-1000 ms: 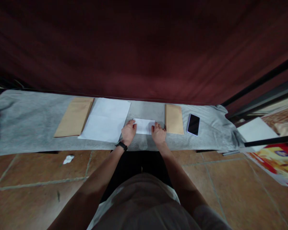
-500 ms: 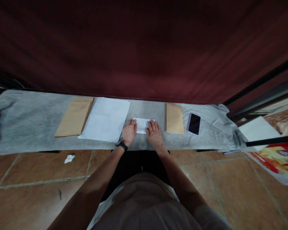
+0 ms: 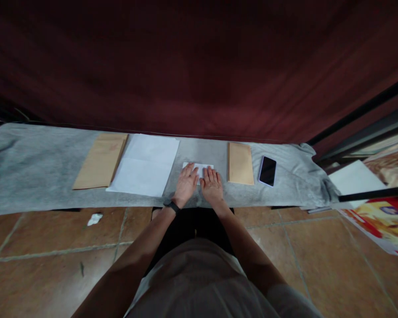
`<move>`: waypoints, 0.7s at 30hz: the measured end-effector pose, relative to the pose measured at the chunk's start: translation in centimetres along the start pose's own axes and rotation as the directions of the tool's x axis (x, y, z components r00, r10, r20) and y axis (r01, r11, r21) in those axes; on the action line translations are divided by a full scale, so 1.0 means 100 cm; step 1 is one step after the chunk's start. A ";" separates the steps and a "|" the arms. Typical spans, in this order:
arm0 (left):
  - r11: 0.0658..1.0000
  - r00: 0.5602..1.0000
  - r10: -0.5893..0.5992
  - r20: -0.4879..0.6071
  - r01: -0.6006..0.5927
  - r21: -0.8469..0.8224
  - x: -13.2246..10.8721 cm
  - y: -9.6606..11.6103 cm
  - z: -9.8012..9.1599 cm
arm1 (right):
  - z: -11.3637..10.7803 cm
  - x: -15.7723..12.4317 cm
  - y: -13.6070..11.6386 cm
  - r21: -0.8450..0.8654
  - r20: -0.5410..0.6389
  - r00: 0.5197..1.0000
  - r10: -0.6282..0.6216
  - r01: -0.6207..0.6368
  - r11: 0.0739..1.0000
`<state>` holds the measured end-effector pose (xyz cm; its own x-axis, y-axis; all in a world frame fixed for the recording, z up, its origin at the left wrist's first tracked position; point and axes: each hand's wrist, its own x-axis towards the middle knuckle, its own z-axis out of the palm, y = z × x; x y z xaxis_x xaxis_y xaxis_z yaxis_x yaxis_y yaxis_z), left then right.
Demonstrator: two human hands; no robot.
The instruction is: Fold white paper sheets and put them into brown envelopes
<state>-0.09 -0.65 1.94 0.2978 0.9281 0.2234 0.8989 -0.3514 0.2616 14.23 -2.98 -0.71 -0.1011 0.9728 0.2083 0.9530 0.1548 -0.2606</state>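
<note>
The bench point(image 3: 36, 168), draped in a grey cloth, runs across the view, and its left end is cut off at the frame edge. Furthest left of the folded white paper point(image 3: 204, 167) lies a large brown envelope point(image 3: 99, 161). Closer in, still to the left of the folded paper, is a stack of white sheets point(image 3: 146, 165); how many sheets it holds cannot be made out. Below and left of the folded paper, a small white scrap point(image 3: 94, 218) sits on the tiled floor.

The left hand point(image 3: 185, 185), with a black wristband point(image 3: 171, 206), lies palm down on the left part of the folded paper, its grip released and its fingers flat. The right hand point(image 3: 211, 187) lies the same way on the paper's right part, grip released, grasping nothing. The two hands nearly touch and hide most of the paper, so only its far edge shows, at the middle of the bench.

Just right of the folded paper lies a smaller brown envelope point(image 3: 240, 163), then a dark-screened phone point(image 3: 267, 171). Far to the paper's right, off the bench, a white sheet point(image 3: 354, 179) and a colourful print point(image 3: 384, 221) are cut off by the frame. The print's picture is unreadable.
</note>
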 end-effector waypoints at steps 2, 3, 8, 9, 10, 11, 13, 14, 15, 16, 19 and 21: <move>0.999 0.998 0.046 0.046 -0.045 -0.030 -0.002 0.005 0.007 | -0.001 0.000 0.000 -0.010 0.014 1.000 -0.003 0.003 1.000; 0.999 0.997 0.041 0.069 -0.038 -0.034 -0.003 0.007 0.010 | -0.002 -0.001 0.000 -0.013 0.019 1.000 -0.002 0.002 1.000; 0.999 0.988 -0.035 0.151 0.034 0.004 -0.008 0.005 0.014 | -0.005 -0.001 -0.002 -0.007 0.025 1.000 0.004 -0.004 1.000; 0.999 0.987 -0.045 0.157 0.044 0.012 -0.008 0.003 0.014 | -0.004 -0.002 -0.002 -0.005 0.018 1.000 0.012 -0.011 1.000; 0.998 0.986 -0.056 0.159 0.054 0.019 -0.009 0.002 0.013 | -0.004 -0.002 -0.002 -0.004 0.007 1.000 0.023 -0.023 1.000; 0.997 0.985 -0.069 0.157 0.066 0.027 -0.010 0.000 0.013 | -0.003 -0.002 -0.002 -0.003 -0.007 0.999 0.038 -0.038 0.999; 0.995 0.984 -0.093 0.151 0.088 0.041 -0.011 -0.002 0.012 | -0.002 -0.004 -0.001 0.001 -0.039 0.997 0.061 -0.061 0.998; 0.994 0.984 -0.104 0.146 0.098 0.048 -0.012 -0.003 0.012 | -0.001 -0.005 -0.001 0.003 -0.054 0.996 0.070 -0.070 0.998; 0.993 0.983 -0.114 0.141 0.107 0.055 -0.013 -0.003 0.012 | 0.000 -0.006 0.001 0.005 -0.068 0.995 0.077 -0.076 0.997; 0.992 0.983 -0.120 0.135 0.113 0.059 -0.014 -0.003 0.012 | 0.000 -0.007 0.002 0.005 -0.081 0.993 0.083 -0.083 0.997; 0.991 0.984 -0.125 0.126 0.118 0.061 -0.014 -0.002 0.013 | -0.001 -0.009 0.005 0.003 -0.111 0.988 0.108 -0.108 0.994; 0.991 0.983 -0.127 0.130 0.120 0.060 -0.014 -0.002 0.013 | -0.004 -0.008 0.006 -0.001 -0.120 0.985 0.126 -0.127 0.992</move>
<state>-0.23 -1.68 0.32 0.2209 0.9732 0.0644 0.9457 -0.2298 0.2299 14.99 -3.68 -0.70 0.0545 0.9569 0.2853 0.9582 0.0302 -0.2844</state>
